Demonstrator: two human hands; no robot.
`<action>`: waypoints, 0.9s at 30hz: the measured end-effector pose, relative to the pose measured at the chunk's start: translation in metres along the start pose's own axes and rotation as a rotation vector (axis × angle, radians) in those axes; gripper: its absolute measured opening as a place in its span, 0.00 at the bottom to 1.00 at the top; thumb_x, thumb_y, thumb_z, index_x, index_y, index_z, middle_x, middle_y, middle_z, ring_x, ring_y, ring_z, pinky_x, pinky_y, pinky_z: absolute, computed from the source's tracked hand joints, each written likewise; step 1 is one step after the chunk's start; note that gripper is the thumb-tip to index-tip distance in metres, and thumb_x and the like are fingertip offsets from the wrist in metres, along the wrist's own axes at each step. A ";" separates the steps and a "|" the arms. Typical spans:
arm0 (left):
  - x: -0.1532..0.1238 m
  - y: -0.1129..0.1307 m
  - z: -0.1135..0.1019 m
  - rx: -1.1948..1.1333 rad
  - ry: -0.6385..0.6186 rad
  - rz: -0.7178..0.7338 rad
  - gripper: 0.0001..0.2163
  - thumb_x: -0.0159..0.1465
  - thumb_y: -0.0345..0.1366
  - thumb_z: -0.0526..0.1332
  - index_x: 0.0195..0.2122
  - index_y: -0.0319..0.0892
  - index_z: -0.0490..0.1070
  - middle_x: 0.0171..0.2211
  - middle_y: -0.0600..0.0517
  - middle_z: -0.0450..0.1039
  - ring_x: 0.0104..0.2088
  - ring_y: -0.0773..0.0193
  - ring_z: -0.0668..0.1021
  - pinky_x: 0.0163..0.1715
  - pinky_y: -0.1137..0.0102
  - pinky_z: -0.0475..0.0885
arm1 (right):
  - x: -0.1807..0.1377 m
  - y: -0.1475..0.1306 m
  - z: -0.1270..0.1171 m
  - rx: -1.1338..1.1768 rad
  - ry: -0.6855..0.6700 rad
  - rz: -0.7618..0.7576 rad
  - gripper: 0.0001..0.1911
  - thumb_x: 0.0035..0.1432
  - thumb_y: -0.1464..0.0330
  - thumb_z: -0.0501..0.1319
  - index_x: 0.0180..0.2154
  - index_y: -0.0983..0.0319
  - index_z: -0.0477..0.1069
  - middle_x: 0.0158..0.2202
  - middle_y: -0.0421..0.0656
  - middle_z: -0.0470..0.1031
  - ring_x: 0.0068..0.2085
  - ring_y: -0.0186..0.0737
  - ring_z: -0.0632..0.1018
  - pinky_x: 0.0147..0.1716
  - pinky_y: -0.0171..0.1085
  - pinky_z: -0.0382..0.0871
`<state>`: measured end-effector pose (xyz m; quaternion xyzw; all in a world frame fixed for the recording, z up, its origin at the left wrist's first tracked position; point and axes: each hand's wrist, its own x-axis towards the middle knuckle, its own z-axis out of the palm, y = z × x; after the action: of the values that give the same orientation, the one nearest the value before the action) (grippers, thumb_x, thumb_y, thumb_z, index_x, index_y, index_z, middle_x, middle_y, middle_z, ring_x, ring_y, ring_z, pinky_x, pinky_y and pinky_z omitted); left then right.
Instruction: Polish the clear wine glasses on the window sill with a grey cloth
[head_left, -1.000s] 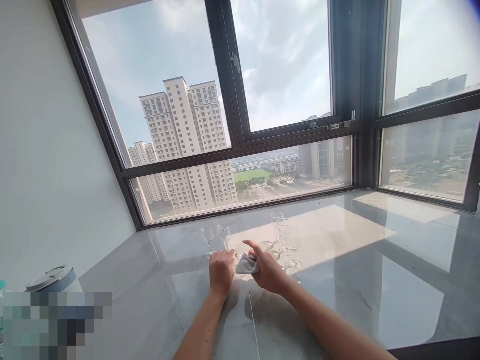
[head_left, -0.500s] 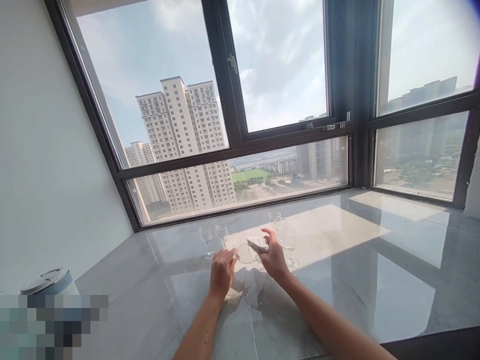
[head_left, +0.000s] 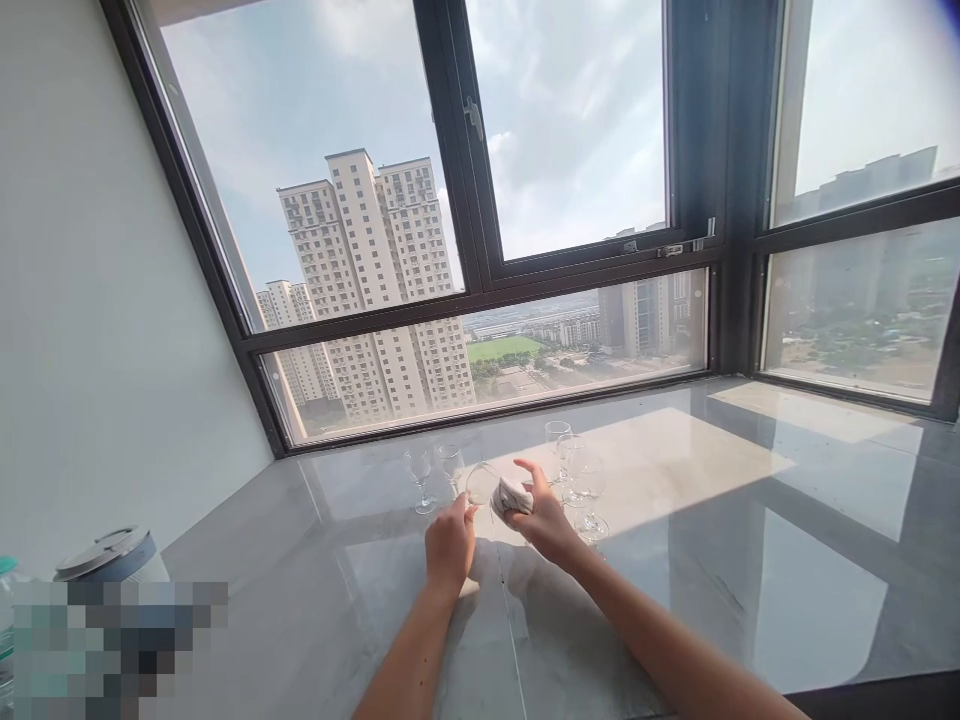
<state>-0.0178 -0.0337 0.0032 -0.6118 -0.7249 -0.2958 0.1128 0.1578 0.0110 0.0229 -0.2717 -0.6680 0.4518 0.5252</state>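
My left hand (head_left: 449, 545) is closed on a clear drinking glass (head_left: 481, 483), its fingers pinching the near left side. A round, transparent part of the glass shows between my hands; its exact tilt is hard to make out. In my right hand (head_left: 547, 520) a bunched white cloth (head_left: 513, 498) is pressed against the glass's right side, with my index finger raised off the cloth. Two stemmed glasses stand just beyond my left hand, one of them a small wine glass (head_left: 420, 480). Several more clear stemmed glasses (head_left: 586, 480) stand behind and right of my right hand.
A glossy grey tiled sill (head_left: 360, 590) lies under my hands, with sunlit patches. Dark window frames (head_left: 495, 395) border its far side. A white wall (head_left: 112, 350) rises at the left. A lidded cup (head_left: 112, 555) stands at the lower left beside a blurred-out area.
The glass has turned between my hands, its round clear part now higher and further left. The cloth has shifted down the glass's right side. The view has moved slightly.
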 end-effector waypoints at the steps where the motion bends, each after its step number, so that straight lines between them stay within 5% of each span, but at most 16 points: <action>1: 0.000 0.000 -0.002 0.043 -0.015 0.015 0.12 0.69 0.32 0.53 0.46 0.43 0.76 0.37 0.46 0.79 0.37 0.57 0.79 0.37 0.68 0.67 | 0.001 0.000 -0.001 -0.029 0.007 -0.046 0.38 0.47 0.74 0.61 0.60 0.60 0.55 0.33 0.39 0.74 0.27 0.34 0.74 0.25 0.32 0.66; 6: 0.003 -0.005 -0.007 0.145 0.003 0.121 0.12 0.65 0.25 0.53 0.37 0.43 0.76 0.32 0.49 0.76 0.38 0.57 0.77 0.40 0.65 0.66 | 0.007 0.013 -0.013 -0.417 0.114 -0.152 0.37 0.48 0.78 0.57 0.61 0.61 0.54 0.30 0.38 0.72 0.30 0.38 0.74 0.32 0.36 0.67; 12: 0.003 -0.006 -0.004 0.199 -0.039 0.285 0.13 0.63 0.24 0.58 0.43 0.46 0.76 0.32 0.50 0.75 0.38 0.57 0.76 0.41 0.64 0.66 | 0.006 0.030 -0.022 -0.835 -0.062 -0.162 0.42 0.45 0.81 0.54 0.64 0.62 0.53 0.30 0.40 0.72 0.33 0.42 0.74 0.35 0.37 0.64; 20: 0.001 0.000 -0.003 0.205 -0.111 0.215 0.14 0.64 0.25 0.58 0.46 0.48 0.75 0.33 0.53 0.77 0.39 0.60 0.77 0.39 0.67 0.64 | 0.002 0.007 -0.027 -0.460 -0.227 -0.006 0.38 0.50 0.74 0.56 0.63 0.57 0.55 0.35 0.43 0.72 0.44 0.46 0.75 0.42 0.40 0.66; 22: 0.001 0.001 -0.005 0.190 -0.106 0.213 0.13 0.64 0.26 0.58 0.46 0.48 0.75 0.34 0.54 0.77 0.39 0.60 0.77 0.38 0.68 0.64 | 0.002 0.004 -0.027 -0.337 -0.215 0.044 0.33 0.55 0.70 0.54 0.63 0.57 0.56 0.39 0.45 0.73 0.48 0.47 0.74 0.44 0.41 0.66; 27: 0.003 0.001 -0.008 0.181 -0.082 0.199 0.13 0.64 0.27 0.59 0.47 0.48 0.75 0.34 0.53 0.77 0.40 0.60 0.78 0.39 0.68 0.64 | 0.007 0.014 -0.018 -0.263 -0.099 0.066 0.27 0.61 0.66 0.49 0.62 0.59 0.54 0.42 0.46 0.73 0.40 0.41 0.76 0.41 0.40 0.69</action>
<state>-0.0193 -0.0359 0.0116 -0.6797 -0.6883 -0.1914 0.1666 0.1713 0.0291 0.0142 -0.3375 -0.7372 0.3902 0.4363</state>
